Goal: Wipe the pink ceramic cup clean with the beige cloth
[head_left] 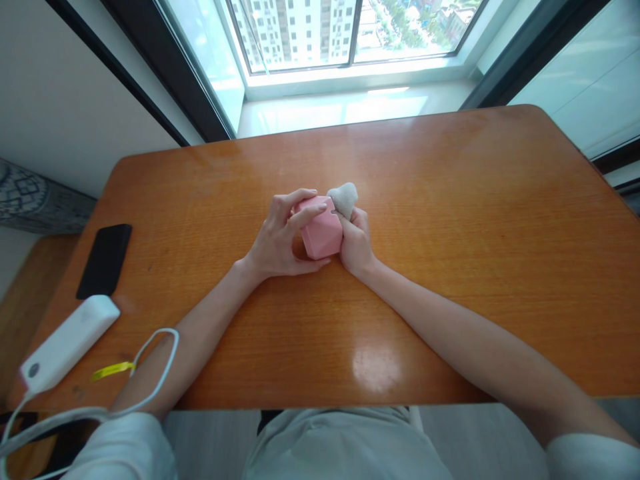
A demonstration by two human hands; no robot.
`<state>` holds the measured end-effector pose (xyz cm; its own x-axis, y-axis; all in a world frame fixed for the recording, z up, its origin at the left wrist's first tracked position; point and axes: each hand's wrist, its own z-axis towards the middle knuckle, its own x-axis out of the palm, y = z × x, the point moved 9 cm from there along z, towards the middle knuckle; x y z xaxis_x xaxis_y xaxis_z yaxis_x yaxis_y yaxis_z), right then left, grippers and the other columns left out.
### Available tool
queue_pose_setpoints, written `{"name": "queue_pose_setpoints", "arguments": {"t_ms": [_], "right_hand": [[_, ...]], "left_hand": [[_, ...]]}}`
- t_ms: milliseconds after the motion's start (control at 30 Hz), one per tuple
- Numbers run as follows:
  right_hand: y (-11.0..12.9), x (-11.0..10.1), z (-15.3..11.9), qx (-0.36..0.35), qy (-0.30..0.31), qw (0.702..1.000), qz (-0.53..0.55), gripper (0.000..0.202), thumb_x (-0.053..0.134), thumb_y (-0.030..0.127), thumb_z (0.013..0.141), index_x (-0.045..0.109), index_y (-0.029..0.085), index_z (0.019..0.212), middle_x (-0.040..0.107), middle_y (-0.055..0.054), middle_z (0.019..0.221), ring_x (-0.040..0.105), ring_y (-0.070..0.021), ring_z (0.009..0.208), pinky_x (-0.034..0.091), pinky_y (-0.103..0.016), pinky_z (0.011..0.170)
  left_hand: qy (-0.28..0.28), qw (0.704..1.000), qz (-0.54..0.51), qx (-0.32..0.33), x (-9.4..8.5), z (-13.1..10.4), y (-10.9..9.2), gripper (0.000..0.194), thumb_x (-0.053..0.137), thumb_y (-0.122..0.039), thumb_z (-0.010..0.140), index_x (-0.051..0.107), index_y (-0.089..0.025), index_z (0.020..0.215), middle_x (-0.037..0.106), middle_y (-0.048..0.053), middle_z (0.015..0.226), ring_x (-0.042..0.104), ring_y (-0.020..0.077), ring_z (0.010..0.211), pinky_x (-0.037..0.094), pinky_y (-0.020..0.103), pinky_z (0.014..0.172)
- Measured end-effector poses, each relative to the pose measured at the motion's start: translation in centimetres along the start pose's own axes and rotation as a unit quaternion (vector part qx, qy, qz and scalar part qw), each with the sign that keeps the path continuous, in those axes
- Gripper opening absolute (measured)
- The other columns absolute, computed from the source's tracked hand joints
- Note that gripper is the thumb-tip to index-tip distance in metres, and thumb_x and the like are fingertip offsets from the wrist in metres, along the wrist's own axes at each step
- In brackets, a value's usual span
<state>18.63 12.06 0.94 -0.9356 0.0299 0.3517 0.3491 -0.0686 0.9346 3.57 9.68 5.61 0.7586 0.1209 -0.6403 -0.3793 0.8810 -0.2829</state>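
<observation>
A pink faceted object [323,233], like a small geometric pot or block, is held just over the middle of the wooden table [475,267]. My left hand [285,237] curves around it from the left, fingers over its top and thumb along its near side. On its right, my right hand [357,240] is closed around a pale grey cloth [344,198], whose bunched end sticks up above the fingers. The cloth is against the right side of the pink object. The rest of the cloth is hidden within the right hand.
A black phone [104,261] lies at the table's left edge. Nearer stands a white elongated device [70,343] with a round button. Its white cable [167,367], with a yellow tag [113,371], loops over my left forearm. A window [350,40] is beyond the far edge.
</observation>
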Motion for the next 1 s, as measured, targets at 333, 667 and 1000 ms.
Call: {"name": "queue_pose_setpoints", "arguments": {"t_ms": [333,667,1000], "right_hand": [[-0.3,-0.3,0.0,-0.011,-0.013,1.000,0.010,0.029,0.084,0.049,0.085,0.071,0.024,0.078,0.063,0.001,0.078,0.049,-0.0163,0.075,0.042,-0.031,0.067],[0.0,0.1,0.0,-0.009,0.002,1.000,0.014,0.032,0.084,0.051,0.087,0.072,0.023,0.079,0.066,0.001,0.078,0.052,-0.0151,0.073,0.047,-0.030,0.068],[0.0,0.0,0.2,-0.019,0.012,1.000,0.006,0.029,0.085,0.052,0.088,0.081,0.023,0.083,0.068,0.001,0.078,0.058,-0.0171,0.077,0.051,-0.031,0.072]], "left_hand": [[0.009,0.998,-0.055,-0.035,-0.1,0.4,0.2,0.114,0.099,-0.056,0.080,0.039,-0.037,0.175,0.055,0.013,0.164,0.058,0.0384,0.151,0.054,0.058,0.127],[0.008,0.985,-0.146,-0.094,0.6,0.0,1.8,0.115,0.100,-0.063,0.078,0.041,-0.034,0.173,0.058,0.013,0.155,0.064,0.0349,0.138,0.060,0.052,0.114],[0.018,0.974,-0.179,-0.137,1.0,-0.3,2.3,0.110,0.095,-0.072,0.085,0.039,-0.042,0.175,0.058,0.014,0.158,0.064,0.0369,0.139,0.059,0.062,0.118]]}}
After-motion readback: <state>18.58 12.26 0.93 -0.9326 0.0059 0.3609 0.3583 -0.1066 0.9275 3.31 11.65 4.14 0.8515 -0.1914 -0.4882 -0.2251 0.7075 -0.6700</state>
